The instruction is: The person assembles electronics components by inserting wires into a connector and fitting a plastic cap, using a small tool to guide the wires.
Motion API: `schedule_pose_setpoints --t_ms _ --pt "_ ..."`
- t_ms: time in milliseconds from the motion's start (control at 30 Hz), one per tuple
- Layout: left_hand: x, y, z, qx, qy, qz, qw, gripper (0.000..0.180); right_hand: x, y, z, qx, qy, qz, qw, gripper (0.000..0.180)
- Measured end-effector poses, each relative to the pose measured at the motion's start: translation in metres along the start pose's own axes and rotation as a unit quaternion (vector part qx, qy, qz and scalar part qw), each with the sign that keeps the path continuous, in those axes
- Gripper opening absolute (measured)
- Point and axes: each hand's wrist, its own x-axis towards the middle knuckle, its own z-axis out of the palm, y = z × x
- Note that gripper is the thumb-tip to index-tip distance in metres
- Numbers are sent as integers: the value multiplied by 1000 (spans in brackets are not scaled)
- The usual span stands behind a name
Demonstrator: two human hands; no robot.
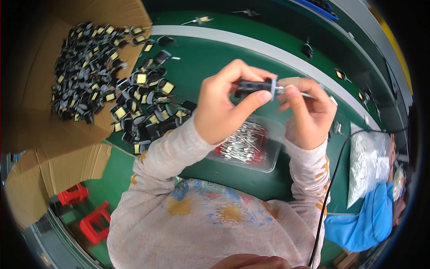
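My left hand [219, 101] is wrapped round a black cylindrical part [251, 87] with a grey disc-like flange at its right end. Fingers pinched, my right hand [310, 112] meets that end with a thin white and metallic rod [280, 89]. The rod's tip is at the flange; I cannot tell how far it goes in. Below both hands, a clear plastic tray [268, 169] holds many thin white-and-red pieces with metal pins [244, 142]. To the left, black and grey parts with yellow pads [150, 105] are heaped on the green table.
A cardboard box [33, 76] lies open at the left, full of similar parts [85, 74]. A clear bag of white pieces [366, 163] lies at the right, beside another person's blue sleeve [367, 219]. A black cable [332, 193] hangs past my right arm. Red stools [93, 224] stand lower left.
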Motion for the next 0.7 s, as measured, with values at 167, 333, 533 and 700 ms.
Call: schedule_pose_setpoints --t_ms 167,333,533,700 --pt "27 -25 -47 404 25 2 915 41 67 58 -23 -59 -23 56 996 19" --pt "56 -45 -151 795 0 -300 527 50 144 150 -61 -260 153 20 953 24" --pt "57 -81 -177 810 -23 -362 462 55 144 173 -80 -570 61 37 818 47" --pt "49 -76 -189 839 3 -231 492 38 63 77 -33 -291 -58 -96 950 30"
